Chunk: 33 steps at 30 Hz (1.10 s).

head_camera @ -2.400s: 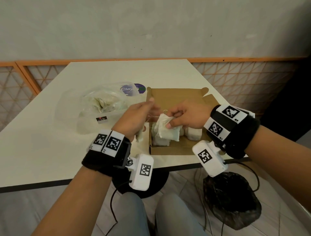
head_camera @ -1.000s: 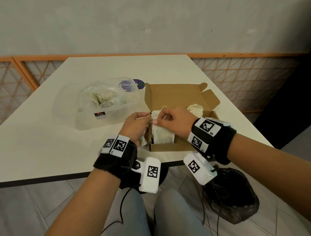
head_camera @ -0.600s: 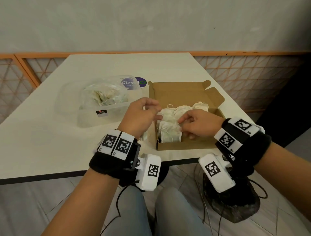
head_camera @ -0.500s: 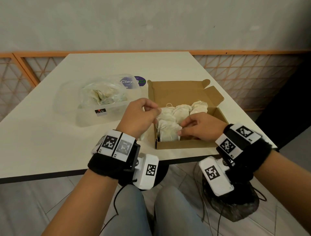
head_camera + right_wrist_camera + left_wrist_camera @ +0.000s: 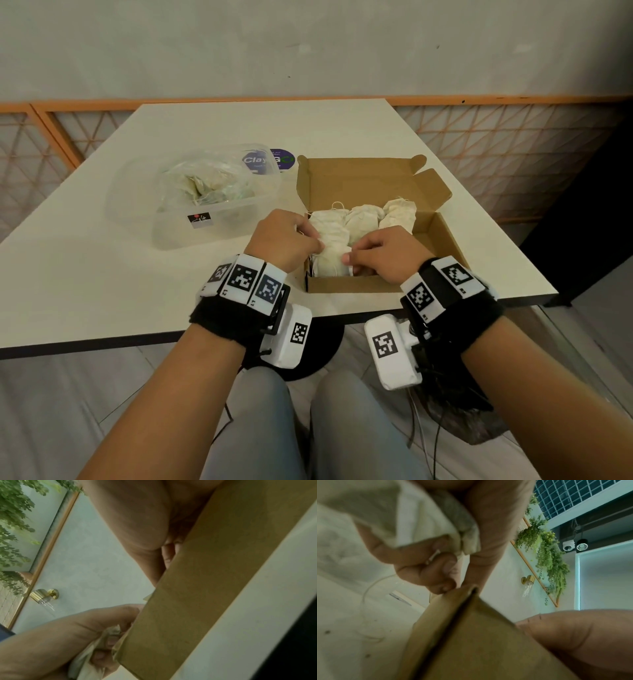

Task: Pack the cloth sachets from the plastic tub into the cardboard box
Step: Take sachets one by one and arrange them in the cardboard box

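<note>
The brown cardboard box (image 5: 346, 284) lies open near the table's front edge, with several cream cloth sachets (image 5: 363, 219) packed along its far side. Another sachet (image 5: 330, 265) sits in the near left corner. My right hand (image 5: 356, 257) reaches over the front wall and pinches this sachet, its fingers curled inside the box. My left hand (image 5: 308, 240) meets it at the box's left wall. The left wrist view shows the left hand's fingers (image 5: 433, 566) curled round a second sachet (image 5: 412, 520) in the palm. The clear plastic tub (image 5: 178, 236) holds more sachets (image 5: 202, 185).
The tub stands left of the box on the white table (image 5: 85, 274). A round purple sticker (image 5: 274, 161) lies behind the tub. The box lid (image 5: 359, 181) stands up at the back, with a flap at the right. A dark bag (image 5: 472, 425) sits on the floor below.
The sachet held up between both hands has gone down into the box's near left corner. Both hands have lowered onto it, and the right hand has shifted slightly left.
</note>
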### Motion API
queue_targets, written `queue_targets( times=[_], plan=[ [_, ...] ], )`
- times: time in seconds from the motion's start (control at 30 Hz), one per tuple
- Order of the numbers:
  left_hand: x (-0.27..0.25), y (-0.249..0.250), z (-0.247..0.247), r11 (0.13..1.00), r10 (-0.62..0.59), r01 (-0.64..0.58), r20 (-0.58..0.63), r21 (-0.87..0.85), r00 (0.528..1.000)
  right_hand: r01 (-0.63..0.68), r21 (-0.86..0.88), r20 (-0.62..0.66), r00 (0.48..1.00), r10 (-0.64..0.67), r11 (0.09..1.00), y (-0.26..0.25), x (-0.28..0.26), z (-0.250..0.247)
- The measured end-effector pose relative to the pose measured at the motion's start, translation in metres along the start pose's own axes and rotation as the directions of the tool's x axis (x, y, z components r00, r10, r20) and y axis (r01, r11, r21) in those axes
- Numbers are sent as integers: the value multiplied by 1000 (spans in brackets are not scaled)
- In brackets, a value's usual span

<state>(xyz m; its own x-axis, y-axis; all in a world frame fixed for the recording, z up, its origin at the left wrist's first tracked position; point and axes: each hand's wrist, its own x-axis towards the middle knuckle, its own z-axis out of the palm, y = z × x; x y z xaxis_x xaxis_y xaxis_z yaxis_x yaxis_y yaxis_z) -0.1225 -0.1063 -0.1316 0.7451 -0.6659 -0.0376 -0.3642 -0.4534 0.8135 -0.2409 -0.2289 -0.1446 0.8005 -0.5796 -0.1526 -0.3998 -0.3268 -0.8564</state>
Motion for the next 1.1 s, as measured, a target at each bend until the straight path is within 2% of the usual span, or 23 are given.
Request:
queue_targets(
  times=[0.1,0.17,0.2,0.27,0.3,0.33,0.37,0.43,0.47,0.53,0.6,0.67,0.8,0.9,0.97,1.03,1.1],
  plan=[
    [0,3,-3,992,-9,-1,-78,-128,997,-18,-25,1,1000,18,1000,0,1,-2],
    [-1,7,-8,925,-86,29,-134,-379,987,2,54,-77,997,2,999,-1,1,-7],
    [-2,9,-10,836,-156,66,-121,-545,980,33,136,-156,988,-11,990,-3,-1,-9],
    [-5,13,-11,516,-253,137,3,-845,968,163,225,-318,944,-86,961,-11,-10,-12],
    [-7,16,-9,352,-264,162,68,-922,962,218,237,-314,939,-138,947,-17,-17,-11],
    [-8,19,-7,248,-261,184,117,-951,958,263,259,-239,950,-203,929,-23,-23,-9],
    [-8,22,-3,213,-256,201,144,-956,956,282,281,-112,959,-260,917,-29,-29,-6],
    [-9,28,5,230,-248,236,178,-944,952,297,225,104,940,-326,928,-33,-34,1],
    [-10,32,8,235,-242,261,203,-936,949,317,158,143,930,-339,935,-31,-32,4],
    [-12,38,12,193,-211,322,282,-927,936,331,112,89,936,-342,937,-26,-26,6],
    [-13,41,14,124,-164,364,343,-923,925,282,250,25,954,-297,926,-22,-20,2],
    [-13,41,15,119,-135,376,360,-919,923,244,380,17,963,-270,892,-20,-17,-3],
    [-8,40,17,205,-91,327,315,-923,945,172,583,-19,980,-198,794,-15,-11,-14],
    [-2,38,17,195,-78,276,266,-941,961,115,746,-6,986,-167,656,-16,-12,-22],
    [3,37,15,193,-112,215,196,-957,974,112,820,-23,986,-163,561,-17,-12,-27],
    [6,37,12,243,-120,185,160,-952,980,131,851,-50,984,-171,508,-19,-10,-32],
    [7,38,11,349,-78,213,198,-913,977,143,864,-75,985,-157,482,-22,-7,-34]
  ],
)
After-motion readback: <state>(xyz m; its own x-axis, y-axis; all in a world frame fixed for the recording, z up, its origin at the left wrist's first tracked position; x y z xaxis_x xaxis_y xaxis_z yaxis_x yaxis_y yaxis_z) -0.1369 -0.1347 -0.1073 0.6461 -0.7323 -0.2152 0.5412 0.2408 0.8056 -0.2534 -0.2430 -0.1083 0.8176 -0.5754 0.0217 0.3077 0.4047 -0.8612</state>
